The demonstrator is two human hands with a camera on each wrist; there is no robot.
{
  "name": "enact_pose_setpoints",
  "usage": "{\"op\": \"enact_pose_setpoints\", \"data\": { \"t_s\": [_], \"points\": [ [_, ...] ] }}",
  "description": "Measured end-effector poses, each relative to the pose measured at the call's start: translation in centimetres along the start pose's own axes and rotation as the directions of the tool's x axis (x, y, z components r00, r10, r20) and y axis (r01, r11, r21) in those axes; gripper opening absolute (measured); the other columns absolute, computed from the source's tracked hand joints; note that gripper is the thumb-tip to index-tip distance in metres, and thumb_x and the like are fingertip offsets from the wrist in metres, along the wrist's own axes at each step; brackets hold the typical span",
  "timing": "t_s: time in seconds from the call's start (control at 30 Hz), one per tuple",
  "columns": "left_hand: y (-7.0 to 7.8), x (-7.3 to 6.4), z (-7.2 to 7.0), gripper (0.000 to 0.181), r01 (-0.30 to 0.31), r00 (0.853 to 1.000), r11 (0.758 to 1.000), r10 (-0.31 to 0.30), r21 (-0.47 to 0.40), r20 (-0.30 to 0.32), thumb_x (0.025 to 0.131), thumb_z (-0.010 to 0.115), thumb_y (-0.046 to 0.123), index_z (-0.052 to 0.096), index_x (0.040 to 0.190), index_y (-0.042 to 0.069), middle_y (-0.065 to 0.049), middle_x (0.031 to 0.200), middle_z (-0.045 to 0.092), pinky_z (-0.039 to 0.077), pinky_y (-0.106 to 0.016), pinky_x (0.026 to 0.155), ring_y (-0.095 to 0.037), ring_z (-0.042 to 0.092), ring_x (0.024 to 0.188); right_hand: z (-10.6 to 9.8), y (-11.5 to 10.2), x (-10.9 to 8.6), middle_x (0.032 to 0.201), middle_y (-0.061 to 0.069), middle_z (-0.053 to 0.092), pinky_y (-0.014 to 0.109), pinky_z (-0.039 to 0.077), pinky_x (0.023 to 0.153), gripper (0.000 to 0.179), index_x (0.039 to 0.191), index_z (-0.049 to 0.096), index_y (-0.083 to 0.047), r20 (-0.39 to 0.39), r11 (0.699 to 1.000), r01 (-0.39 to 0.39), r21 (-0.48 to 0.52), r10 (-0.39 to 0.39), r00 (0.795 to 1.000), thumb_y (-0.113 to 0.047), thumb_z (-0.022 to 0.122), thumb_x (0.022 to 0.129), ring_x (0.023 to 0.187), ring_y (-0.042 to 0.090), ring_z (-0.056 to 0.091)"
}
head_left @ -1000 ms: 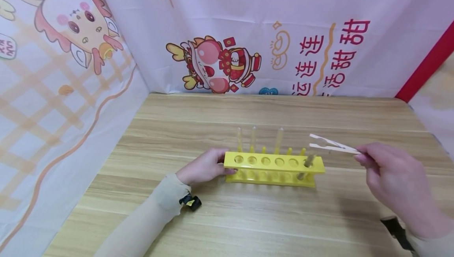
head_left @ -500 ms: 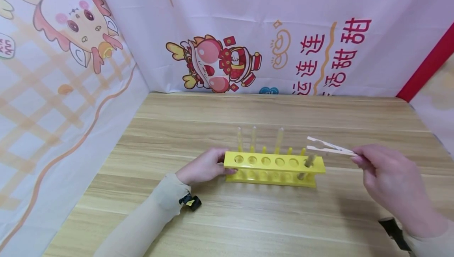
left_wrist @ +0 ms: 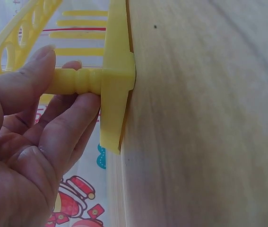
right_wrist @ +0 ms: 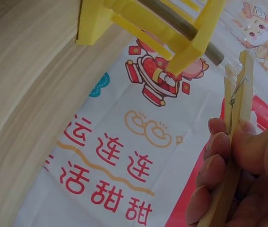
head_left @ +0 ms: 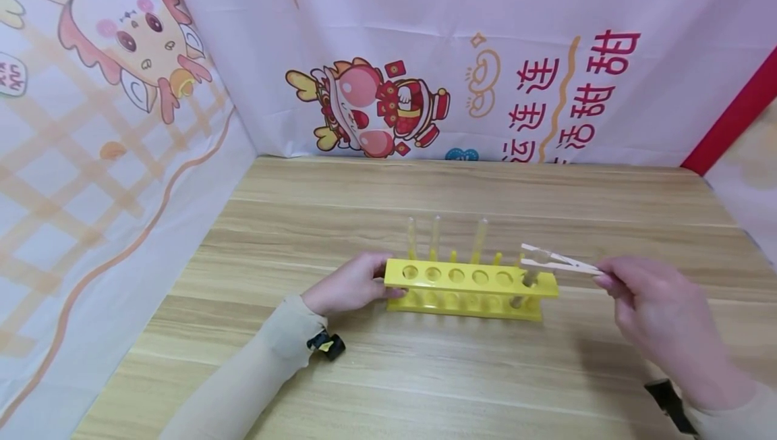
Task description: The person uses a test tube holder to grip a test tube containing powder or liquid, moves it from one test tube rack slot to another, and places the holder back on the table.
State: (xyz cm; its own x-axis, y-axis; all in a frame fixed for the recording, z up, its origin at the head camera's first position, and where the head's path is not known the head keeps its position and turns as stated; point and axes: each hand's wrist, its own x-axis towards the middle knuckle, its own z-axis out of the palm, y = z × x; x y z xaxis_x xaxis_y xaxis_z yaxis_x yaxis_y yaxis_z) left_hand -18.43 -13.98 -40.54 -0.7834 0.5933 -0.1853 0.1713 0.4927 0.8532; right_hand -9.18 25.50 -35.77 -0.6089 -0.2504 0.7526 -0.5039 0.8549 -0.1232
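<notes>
A yellow test tube rack [head_left: 467, 289] stands on the wooden table. My left hand [head_left: 349, 285] grips the post at the rack's left end, thumb and fingers around it in the left wrist view. In the rack's right end hole leans a tube with grey-brown contents [head_left: 531, 274], its top sticking out above the upper plate. My right hand [head_left: 664, 325] holds a wooden test tube clamp [head_left: 564, 262] by its handle. The clamp's tips overlap the top of that tube in the head view; in the right wrist view they lie just beyond its mouth.
Three clear test tubes [head_left: 435, 236] sit upside down on pegs behind the rack. The table [head_left: 340, 204] ends at a printed cloth backdrop [head_left: 255, 69] at the back, with more cloth at the left and right sides.
My right hand has moved left and the clamp has come down from above the rack's right end to the top of the grey-brown tube. The left hand and rack have stayed put.
</notes>
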Motion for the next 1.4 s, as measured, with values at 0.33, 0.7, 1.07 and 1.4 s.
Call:
{"op": "enact_pose_setpoints", "data": {
  "t_s": [0.33, 0.7, 1.07, 1.4],
  "points": [
    [0.1, 0.0, 0.0, 0.030, -0.009, 1.000, 1.000, 0.009, 0.001, -0.001, 0.088, 0.075, 0.011, 0.068, 0.117, 0.019, 0.009, 0.111, 0.069, 0.049, -0.037, 0.092, -0.011, 0.063, 0.102, 0.5, 0.3, -0.9, 0.070, 0.011, 0.065, 0.054, 0.048, 0.054, 0.060, 0.080, 0.067, -0.004, 0.075, 1.000, 0.020, -0.007, -0.020, 0.997, -0.049, 0.036, 0.104, 0.060, 0.033, 0.061],
    [0.2, 0.0, 0.0, 0.031, -0.009, 1.000, 1.000, 0.009, 0.010, -0.003, 0.089, 0.075, 0.012, 0.067, 0.117, 0.019, 0.009, 0.111, 0.069, 0.049, -0.037, 0.092, -0.011, 0.063, 0.102, 0.9, 0.4, -1.7, 0.075, 0.008, 0.066, 0.055, 0.048, 0.056, 0.041, 0.084, 0.068, -0.005, 0.143, 0.999, -0.031, 0.027, 0.027, 0.989, -0.035, 0.047, 0.103, 0.063, 0.033, 0.063],
    [0.0, 0.0, 0.0, 0.030, -0.008, 1.000, 1.000, 0.008, 0.009, -0.001, 0.089, 0.075, 0.013, 0.067, 0.118, 0.019, 0.009, 0.113, 0.069, 0.048, -0.038, 0.094, -0.010, 0.062, 0.103, 1.0, 0.4, -1.9, 0.078, 0.007, 0.066, 0.051, 0.049, 0.055, 0.007, 0.087, 0.070, -0.005, 0.174, 0.998, -0.054, 0.014, 0.051, 0.983, -0.005, 0.069, 0.081, 0.064, 0.027, 0.062],
    [0.1, 0.0, 0.0, 0.030, 0.003, 1.000, 1.000, -0.003, 0.011, -0.004, 0.089, 0.075, 0.013, 0.067, 0.117, 0.020, 0.009, 0.112, 0.068, 0.048, -0.038, 0.094, -0.011, 0.062, 0.103, 1.3, 0.3, -2.0, 0.077, 0.006, 0.065, 0.045, 0.046, 0.050, 0.024, 0.090, 0.070, -0.003, 0.212, 0.997, -0.075, -0.004, 0.074, 0.974, 0.003, 0.079, 0.069, 0.059, 0.021, 0.056]
  ]
}}
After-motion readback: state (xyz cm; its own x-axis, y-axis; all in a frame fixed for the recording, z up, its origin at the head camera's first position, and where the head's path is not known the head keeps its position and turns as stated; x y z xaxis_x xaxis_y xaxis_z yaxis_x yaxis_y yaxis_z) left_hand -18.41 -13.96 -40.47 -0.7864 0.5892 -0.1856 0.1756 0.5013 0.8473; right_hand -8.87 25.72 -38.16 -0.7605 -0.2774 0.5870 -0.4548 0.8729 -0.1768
